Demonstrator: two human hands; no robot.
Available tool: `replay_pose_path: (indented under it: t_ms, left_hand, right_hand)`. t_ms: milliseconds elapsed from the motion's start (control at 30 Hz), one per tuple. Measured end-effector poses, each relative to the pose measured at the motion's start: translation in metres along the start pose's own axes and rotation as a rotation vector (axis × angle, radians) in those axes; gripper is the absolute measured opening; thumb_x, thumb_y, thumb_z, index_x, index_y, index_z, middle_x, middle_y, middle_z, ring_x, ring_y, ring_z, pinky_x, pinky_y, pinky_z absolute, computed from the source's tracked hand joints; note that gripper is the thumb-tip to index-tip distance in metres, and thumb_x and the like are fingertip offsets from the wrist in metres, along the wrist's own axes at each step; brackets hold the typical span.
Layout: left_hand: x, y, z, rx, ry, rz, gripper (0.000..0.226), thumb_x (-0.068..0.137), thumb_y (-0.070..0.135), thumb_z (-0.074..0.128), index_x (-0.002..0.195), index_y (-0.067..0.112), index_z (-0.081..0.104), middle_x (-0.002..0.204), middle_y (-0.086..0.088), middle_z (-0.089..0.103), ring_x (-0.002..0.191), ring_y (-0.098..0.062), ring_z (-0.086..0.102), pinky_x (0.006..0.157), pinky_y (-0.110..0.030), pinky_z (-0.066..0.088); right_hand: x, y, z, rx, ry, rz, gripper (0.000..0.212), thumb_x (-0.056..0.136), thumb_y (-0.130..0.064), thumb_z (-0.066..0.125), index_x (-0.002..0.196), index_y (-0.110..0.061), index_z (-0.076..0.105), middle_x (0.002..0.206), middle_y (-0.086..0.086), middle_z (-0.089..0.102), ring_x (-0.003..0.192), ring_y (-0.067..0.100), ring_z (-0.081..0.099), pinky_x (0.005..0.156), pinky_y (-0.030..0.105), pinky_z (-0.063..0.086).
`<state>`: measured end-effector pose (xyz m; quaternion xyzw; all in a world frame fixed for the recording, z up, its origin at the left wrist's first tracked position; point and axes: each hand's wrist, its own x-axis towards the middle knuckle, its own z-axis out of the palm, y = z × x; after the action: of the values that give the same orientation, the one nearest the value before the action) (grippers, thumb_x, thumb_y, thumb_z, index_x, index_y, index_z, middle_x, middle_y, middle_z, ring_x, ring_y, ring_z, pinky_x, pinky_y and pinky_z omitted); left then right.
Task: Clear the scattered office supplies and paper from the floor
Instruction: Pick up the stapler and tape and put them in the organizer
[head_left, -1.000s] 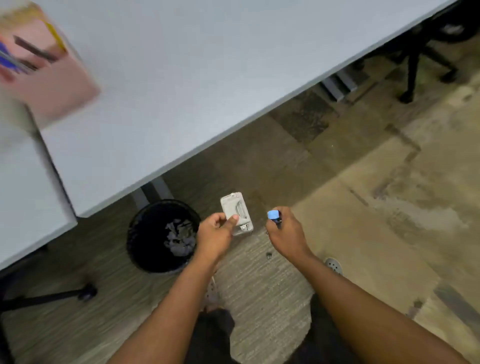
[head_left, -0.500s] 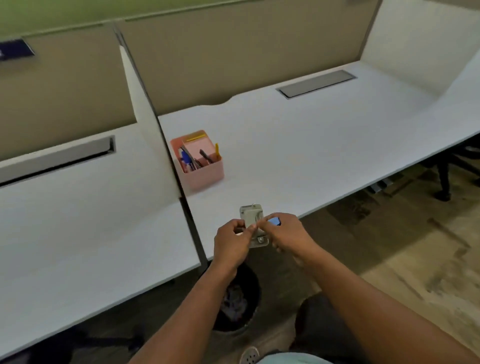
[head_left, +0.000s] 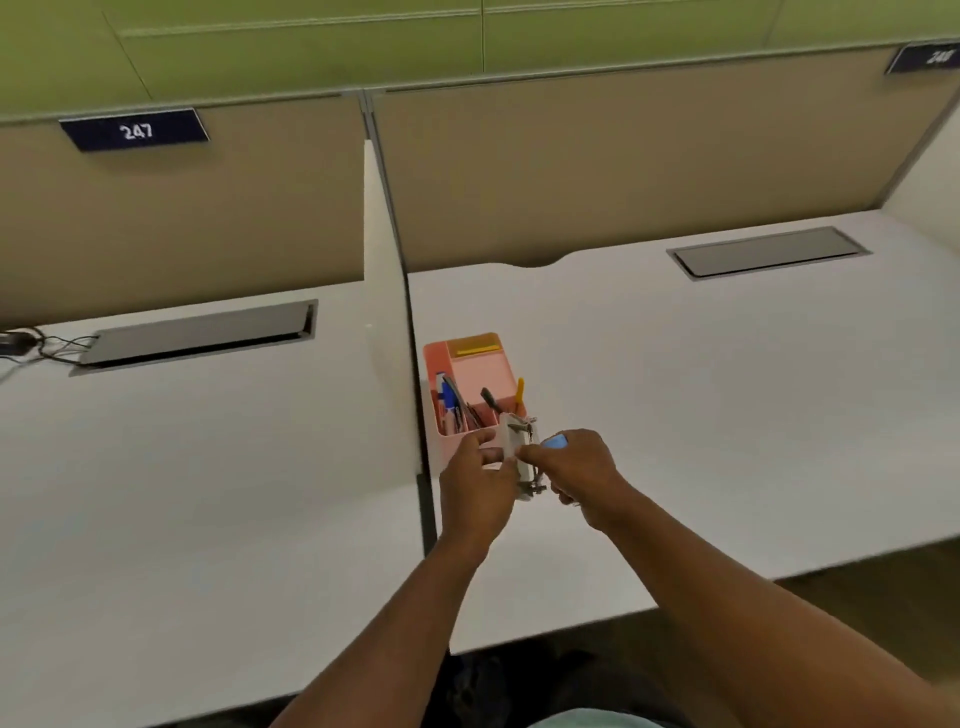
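— What have you got there?

— A punch (head_left: 521, 457), small and pale, with metal fittings along one side. My left hand (head_left: 475, 483) pinches its left edge between thumb and fingers; my right hand (head_left: 576, 470) has its fingertips closed on the other edge, near the top. It's held up over the desk (head_left: 701, 395), just in front of the pink organiser (head_left: 464, 400).

— Both hands clamped on it, then?

— Yes, both. And the right one also keeps a small blue thing (head_left: 555, 441) tucked behind the thumb; I can't tell what it is.

— How do you reckon the punch handles?

— Stiff and hard, I'd say, light enough for a pinch, though the metal probably makes it heavier than it looks. The plastic face may be a bit slick. The fittings look sharp-cornered, so I'd keep my fingers on the flat plastic sides, not on the hinge end at the bottom.

— Would it break if it fell?

— Probably not, but it would clatter. With the right hand already carrying something, I'd trust the left to bear the weight.
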<state>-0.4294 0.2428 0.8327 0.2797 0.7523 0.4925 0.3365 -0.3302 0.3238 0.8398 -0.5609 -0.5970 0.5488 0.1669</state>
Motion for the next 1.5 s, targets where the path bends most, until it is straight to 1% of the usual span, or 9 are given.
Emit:
replay_pose_path:
  t_ms: [167,333,433,533,667,1133,1300,1400,1500]
  left_hand:
    - [0.062,0.023,0.016,-0.067,0.045,0.008,0.027,0.09,0.016,0.067,0.115,0.02,0.059,0.102,0.003,0.068,0.081,0.001,0.064,0.056,-0.005,0.048]
    - [0.126,0.03,0.026,-0.003,0.129,-0.047,0.03,0.091,0.022,0.065,0.121,0.019,0.058,0.112,0.004,0.066,0.092,-0.011,0.066,0.081,-0.03,0.058]
    - [0.145,0.02,0.023,0.221,0.318,-0.013,0.033,0.093,0.018,0.061,0.125,0.013,0.057,0.12,-0.001,0.064,0.105,-0.017,0.062,0.086,-0.021,0.047]
    - [0.146,0.004,0.018,0.376,0.424,0.016,0.036,0.089,0.011,0.062,0.125,0.011,0.057,0.119,-0.005,0.062,0.109,-0.021,0.06,0.084,-0.02,0.043]
    - [0.141,-0.013,0.015,0.45,0.452,0.028,0.043,0.081,0.007,0.07,0.121,0.014,0.057,0.118,-0.005,0.057,0.109,-0.02,0.056,0.082,-0.021,0.045]
    - [0.137,-0.026,0.015,0.442,0.371,-0.14,0.056,0.087,0.016,0.069,0.137,0.016,0.043,0.137,-0.002,0.05,0.128,-0.021,0.048,0.101,-0.032,0.045]
    - [0.141,-0.032,0.013,0.468,0.244,-0.12,0.064,0.088,0.017,0.066,0.144,0.019,0.034,0.141,-0.001,0.046,0.131,-0.02,0.046,0.105,-0.036,0.047]
    - [0.142,-0.036,0.01,0.477,0.199,-0.139,0.064,0.088,0.021,0.065,0.143,0.02,0.033,0.139,-0.001,0.049,0.128,-0.019,0.049,0.101,-0.04,0.05]
    - [0.141,-0.04,0.008,0.491,0.131,-0.191,0.058,0.088,0.027,0.063,0.139,0.022,0.037,0.133,0.0,0.055,0.123,-0.02,0.055,0.098,-0.041,0.053]
  right_hand:
    - [0.067,-0.035,-0.02,0.006,-0.11,0.015,0.031,0.079,-0.024,0.073,0.061,-0.012,0.05,0.052,0.006,0.043,0.045,0.016,0.037,0.042,0.021,0.034]
    - [0.143,-0.063,-0.02,-0.034,-0.177,0.052,0.03,0.078,-0.031,0.074,0.068,-0.011,0.053,0.059,0.007,0.048,0.048,0.016,0.04,0.045,0.023,0.033]
    - [0.18,-0.071,-0.003,-0.119,-0.118,0.009,0.037,0.075,-0.041,0.077,0.075,-0.011,0.055,0.066,0.003,0.057,0.053,0.014,0.05,0.045,0.023,0.037]
    - [0.207,-0.076,0.018,-0.251,-0.06,-0.028,0.048,0.068,-0.051,0.08,0.088,-0.012,0.06,0.079,0.002,0.066,0.067,0.014,0.063,0.056,0.03,0.054]
    - [0.22,-0.08,0.038,-0.496,-0.062,-0.085,0.053,0.067,-0.06,0.076,0.09,-0.019,0.053,0.084,-0.002,0.062,0.082,0.018,0.066,0.074,0.036,0.058]
    - [0.221,-0.066,0.046,-0.759,-0.115,-0.145,0.052,0.072,-0.064,0.07,0.087,-0.018,0.05,0.081,-0.002,0.055,0.078,0.018,0.057,0.067,0.031,0.048]
    - [0.225,-0.075,0.047,-0.395,-0.141,-0.189,0.031,0.093,-0.033,0.055,0.113,-0.011,0.045,0.095,0.001,0.054,0.085,0.017,0.055,0.07,0.031,0.044]
    - [0.226,-0.086,0.048,-0.174,-0.219,-0.168,0.008,0.095,-0.019,0.04,0.087,-0.017,0.041,0.074,-0.003,0.044,0.065,0.011,0.044,0.056,0.026,0.035]
    - [0.227,-0.097,0.052,-0.189,-0.309,-0.284,0.025,0.087,-0.006,0.037,0.066,-0.02,0.034,0.06,-0.003,0.032,0.053,0.01,0.03,0.053,0.027,0.026]
